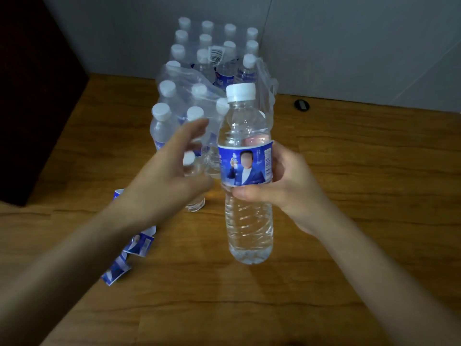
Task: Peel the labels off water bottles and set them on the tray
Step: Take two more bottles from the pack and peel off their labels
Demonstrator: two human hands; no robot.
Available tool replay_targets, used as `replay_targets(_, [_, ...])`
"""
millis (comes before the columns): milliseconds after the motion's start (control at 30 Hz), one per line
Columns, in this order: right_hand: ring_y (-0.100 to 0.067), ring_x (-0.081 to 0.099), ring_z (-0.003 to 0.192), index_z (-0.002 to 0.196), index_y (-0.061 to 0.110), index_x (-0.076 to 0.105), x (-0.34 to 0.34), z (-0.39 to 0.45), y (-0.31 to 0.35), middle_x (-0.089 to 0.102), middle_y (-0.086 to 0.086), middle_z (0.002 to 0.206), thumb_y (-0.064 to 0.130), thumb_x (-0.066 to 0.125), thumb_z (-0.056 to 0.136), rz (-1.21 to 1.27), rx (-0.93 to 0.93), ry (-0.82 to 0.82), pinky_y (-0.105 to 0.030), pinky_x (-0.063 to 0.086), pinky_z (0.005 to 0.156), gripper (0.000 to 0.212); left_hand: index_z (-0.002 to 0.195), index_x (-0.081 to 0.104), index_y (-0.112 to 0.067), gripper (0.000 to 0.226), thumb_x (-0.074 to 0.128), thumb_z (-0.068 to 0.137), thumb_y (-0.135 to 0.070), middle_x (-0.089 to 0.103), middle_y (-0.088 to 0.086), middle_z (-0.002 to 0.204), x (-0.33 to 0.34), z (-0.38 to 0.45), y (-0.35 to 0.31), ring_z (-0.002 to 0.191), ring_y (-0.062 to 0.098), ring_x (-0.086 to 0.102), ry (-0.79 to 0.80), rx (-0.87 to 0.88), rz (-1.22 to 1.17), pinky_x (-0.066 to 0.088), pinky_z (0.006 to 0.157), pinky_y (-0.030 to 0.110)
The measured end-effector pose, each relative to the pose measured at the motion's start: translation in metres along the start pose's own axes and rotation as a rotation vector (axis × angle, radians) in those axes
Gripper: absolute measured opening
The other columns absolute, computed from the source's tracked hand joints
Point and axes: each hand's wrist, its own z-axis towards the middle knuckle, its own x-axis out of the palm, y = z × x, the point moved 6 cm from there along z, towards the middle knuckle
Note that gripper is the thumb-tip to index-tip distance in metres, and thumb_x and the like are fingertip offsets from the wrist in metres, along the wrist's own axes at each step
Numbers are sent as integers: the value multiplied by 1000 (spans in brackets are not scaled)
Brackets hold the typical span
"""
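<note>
Nearest, peeled blue labels [129,255] are scattered on the wooden table [349,196], partly hidden under the left forearm. Above the table a water bottle [248,221] is held upright by the right hand [282,186], thumb and fingers wrapped around its label [245,166]. Just beside it, the blurred left hand [172,166] is held with fingers loosely spread, empty. Behind, a shrink-wrapped pack of bottles [212,78] is stood against the wall.

Bottle [245,176] upright, label [245,166] still on.
Clear, white cap, blue label intact; peeled labels [129,253] lie loose at left.
</note>
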Motion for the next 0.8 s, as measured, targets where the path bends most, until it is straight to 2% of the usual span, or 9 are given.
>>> replay_targets(67, [-18, 68, 97, 114, 19, 59, 0, -1, 3, 71, -3, 105, 10, 84, 55, -44, 4, 72, -40, 56, 86, 65, 143, 29, -38, 82, 61, 71, -14, 39, -23, 145, -5, 6, -7, 133, -9, 34, 79, 47, -41, 35, 106, 22])
replay_targets(133, [-15, 67, 99, 114, 19, 59, 1, -2, 7, 71, -2, 106, 9, 84, 54, -59, -3, 118, -33, 55, 85, 65, 140, 39, -28, 79, 59, 67, -7, 48, -16, 142, -1, 7, -14, 133, -2, 39, 218, 79, -110, 37, 108, 28])
replay_targets(233, [-14, 67, 99, 111, 21, 60, 2, -3, 8, 71, 0, 106, 9, 83, 54, -48, 2, 158, -30, 55, 83, 63, 122, 59, -18, 55, 64, 67, -16, 65, -5, 124, 2, 9, -14, 120, 8, 56, 310, 87, -96, 45, 100, 33])
replay_targets(300, [-14, 68, 97, 110, 20, 60, 1, -3, 7, 71, 1, 104, 8, 82, 55, -27, 11, 156, -27, 55, 81, 61, 109, 65, -20, 43, 68, 67, -29, 70, -2, 110, 0, 11, -8, 106, 13, 64, 321, 62, -55, 51, 91, 32])
replay_targets(400, [-16, 69, 93, 108, 19, 61, -5, -2, 8, 73, 1, 101, 8, 82, 55, -16, 12, 126, -27, 55, 78, 58, 87, 67, -25, 24, 74, 69, -39, 72, -5, 89, -4, 13, 2, 83, 11, 67, 280, 43, 42, 54, 66, 22])
replay_targets(467, [-15, 70, 93, 109, 21, 62, -9, 0, 9, 73, 1, 102, 12, 87, 53, -70, 5, 88, -31, 57, 80, 62, 86, 66, -20, 25, 75, 73, -40, 71, -7, 87, -5, 13, 7, 80, 9, 68, 269, 27, 51, 52, 57, 16])
replay_targets(600, [-5, 69, 89, 107, 30, 60, -16, 2, 5, 71, 9, 99, 21, 89, 55, -294, 28, -34, -33, 57, 79, 60, 86, 65, -19, 24, 71, 71, -36, 71, -8, 85, -10, 12, 14, 80, 8, 69, 313, -36, 38, 52, 56, 15])
replay_targets(700, [-3, 69, 83, 108, 32, 59, -15, 2, 1, 71, 12, 96, 33, 87, 53, -405, 52, -66, -37, 58, 77, 62, 92, 64, -23, 23, 75, 74, -31, 71, -8, 91, -5, 11, 10, 83, 6, 68, 355, 10, 75, 55, 67, 18])
replay_targets(800, [-2, 69, 82, 111, 30, 59, -9, 1, 0, 70, 11, 97, 34, 88, 53, -412, 53, -59, -35, 59, 75, 65, 89, 67, -24, 23, 75, 74, -40, 71, 1, 85, 6, 9, -3, 72, 12, 67, 341, 77, 44, 51, 59, 23])
